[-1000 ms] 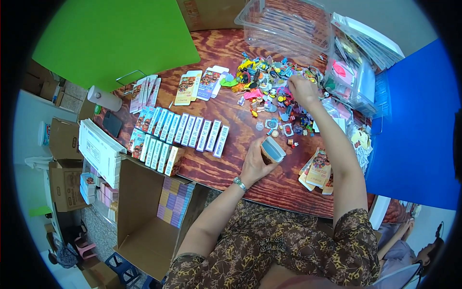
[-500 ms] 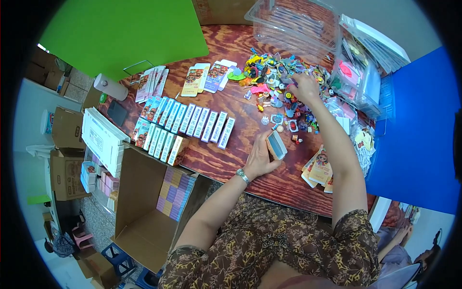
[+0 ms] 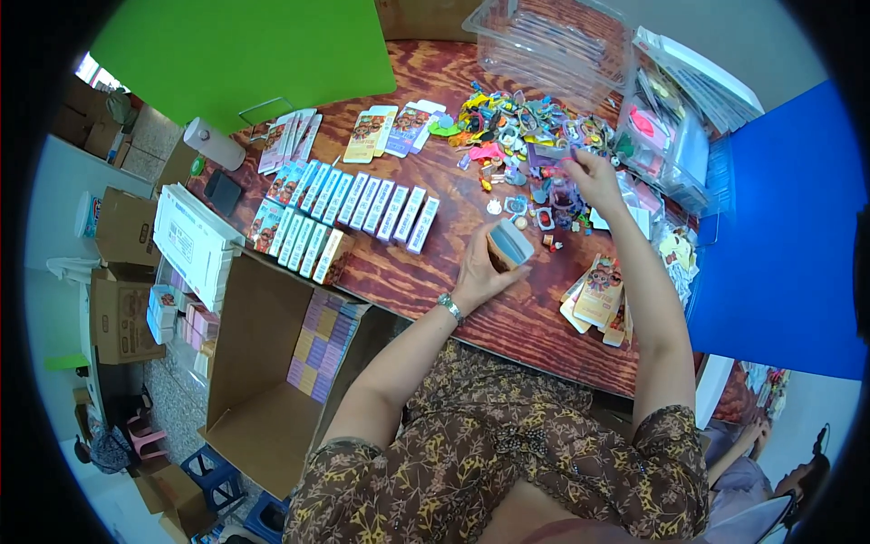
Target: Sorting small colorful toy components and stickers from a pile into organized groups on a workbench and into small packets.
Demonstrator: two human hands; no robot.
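Note:
My left hand point(image 3: 483, 272) is wrapped round a small open carton point(image 3: 513, 243), its open end facing up. My right hand point(image 3: 596, 183) is raised above the right side of a pile of small colourful toy trinkets point(image 3: 521, 136). Its fingers are pinched together; a small reddish bit shows at the fingertips, too blurred to name. Just beneath that hand, purplish items in the pile look smeared. A few loose trinkets point(image 3: 549, 241) lie between the pile and the carton. To the right of the carton are several flat printed cartons point(image 3: 598, 295), overlapping near my right forearm.
Rows of filled-out small boxes point(image 3: 362, 201) stand left of centre, with flattened cartons point(image 3: 369, 134) behind. Clear plastic bins point(image 3: 553, 59) stand at the back right. A large cardboard box point(image 3: 258, 444) sits below the table's left edge. Green and blue panels flank the table.
My right hand has drawn back slightly from the pile toward the right. My left hand has tilted the carton so more of its opening shows. The whole view has shifted a little.

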